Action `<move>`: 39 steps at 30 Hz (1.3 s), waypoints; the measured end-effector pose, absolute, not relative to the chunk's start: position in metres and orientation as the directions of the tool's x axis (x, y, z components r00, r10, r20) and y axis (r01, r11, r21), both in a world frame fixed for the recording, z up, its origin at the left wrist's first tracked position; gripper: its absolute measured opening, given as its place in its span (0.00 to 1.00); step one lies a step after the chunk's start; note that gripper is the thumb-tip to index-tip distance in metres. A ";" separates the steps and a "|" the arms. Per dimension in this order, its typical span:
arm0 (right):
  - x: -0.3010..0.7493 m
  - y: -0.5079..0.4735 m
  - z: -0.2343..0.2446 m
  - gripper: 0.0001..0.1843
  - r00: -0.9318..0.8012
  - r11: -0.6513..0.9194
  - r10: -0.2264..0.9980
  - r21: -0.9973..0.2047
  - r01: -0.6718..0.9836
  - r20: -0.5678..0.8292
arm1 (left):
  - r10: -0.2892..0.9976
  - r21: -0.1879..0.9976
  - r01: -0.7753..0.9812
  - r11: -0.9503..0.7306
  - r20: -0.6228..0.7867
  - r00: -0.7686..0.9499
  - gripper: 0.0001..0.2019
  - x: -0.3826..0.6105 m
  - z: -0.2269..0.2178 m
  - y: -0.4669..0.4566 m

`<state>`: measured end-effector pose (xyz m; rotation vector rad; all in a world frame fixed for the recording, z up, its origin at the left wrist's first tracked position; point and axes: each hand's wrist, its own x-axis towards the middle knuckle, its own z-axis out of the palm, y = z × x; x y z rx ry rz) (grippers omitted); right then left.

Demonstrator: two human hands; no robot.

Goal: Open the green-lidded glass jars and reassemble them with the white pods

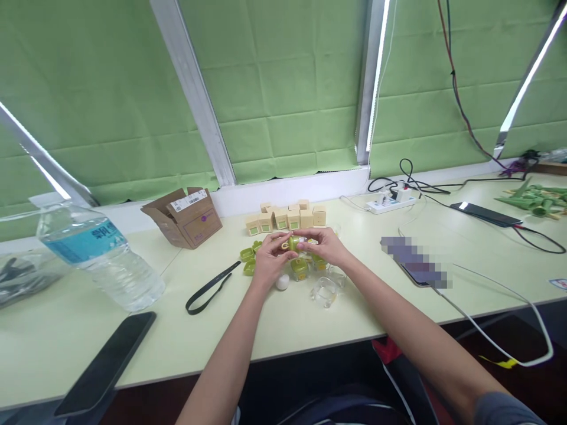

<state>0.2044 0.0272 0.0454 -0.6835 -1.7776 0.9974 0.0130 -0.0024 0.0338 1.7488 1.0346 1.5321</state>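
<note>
Both my hands meet over the middle of the pale green table [310,319]. My left hand [269,257] and my right hand [325,245] are closed together on a small green jar [294,243] held a little above the table. Under them lie more small green jars and lids [299,268], a white ball-like piece [282,282] and clear plastic pieces [325,289]. Behind my hands stands a row of small beige boxes [287,217].
An open cardboard box [186,219] sits at the back left, a water bottle [100,254] and a black phone [106,363] at the left. A black strap [208,288] lies near my left arm. A power strip [390,203], cables and phones lie at the right.
</note>
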 end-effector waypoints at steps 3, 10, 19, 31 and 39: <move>0.200 0.029 0.043 0.29 -0.396 0.458 0.809 -0.888 -0.037 0.434 | 0.852 0.834 0.183 -0.520 0.520 0.052 0.24 0.013 0.034 -0.002; 0.197 0.035 0.039 0.36 -0.407 0.514 0.783 -0.858 -0.001 0.470 | 0.806 0.744 0.336 -0.578 0.585 0.092 0.22 0.010 0.037 -0.004; 0.227 0.045 0.041 0.33 -0.244 0.561 0.824 -0.799 0.219 0.512 | 0.855 0.828 0.230 -0.510 0.517 0.034 0.21 0.014 0.041 -0.008; 0.284 0.059 0.038 0.16 -0.139 0.332 0.933 -0.649 0.684 0.331 | 0.763 0.589 0.551 -0.591 0.629 0.146 0.12 0.010 0.037 -0.009; 0.290 0.069 0.028 0.16 -0.161 0.262 0.962 -0.571 0.778 0.222 | 0.756 0.542 0.596 -0.593 0.629 0.182 0.11 0.010 0.036 -0.008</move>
